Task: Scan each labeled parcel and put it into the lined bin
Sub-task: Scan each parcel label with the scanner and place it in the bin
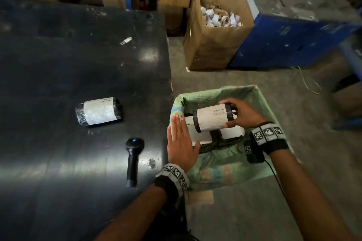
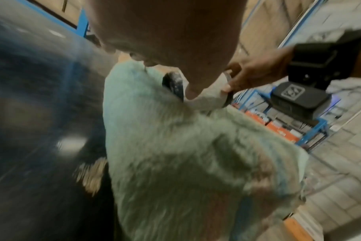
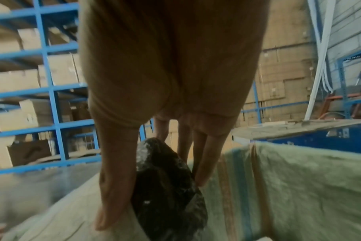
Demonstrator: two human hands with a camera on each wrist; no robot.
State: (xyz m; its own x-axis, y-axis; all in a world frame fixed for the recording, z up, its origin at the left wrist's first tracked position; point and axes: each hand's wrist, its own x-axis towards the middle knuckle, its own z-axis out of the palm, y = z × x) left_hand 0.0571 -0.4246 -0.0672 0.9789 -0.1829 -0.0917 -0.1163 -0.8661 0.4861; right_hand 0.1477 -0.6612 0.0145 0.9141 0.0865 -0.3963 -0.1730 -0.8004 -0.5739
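Observation:
My right hand grips a black-wrapped parcel with a white label by its right end, over the green-lined bin. In the right wrist view its thumb and fingers clasp the parcel's black end. Two labeled parcels lie in the bin below it. My left hand hovers flat with straight fingers over the bin's left rim, holding nothing. Another labeled parcel lies on the black table. The black scanner lies on the table near the bin.
An open cardboard box of paper scraps stands behind the bin, beside a blue cabinet. A small paper scrap lies on the table. Blue shelving with cartons fills the background.

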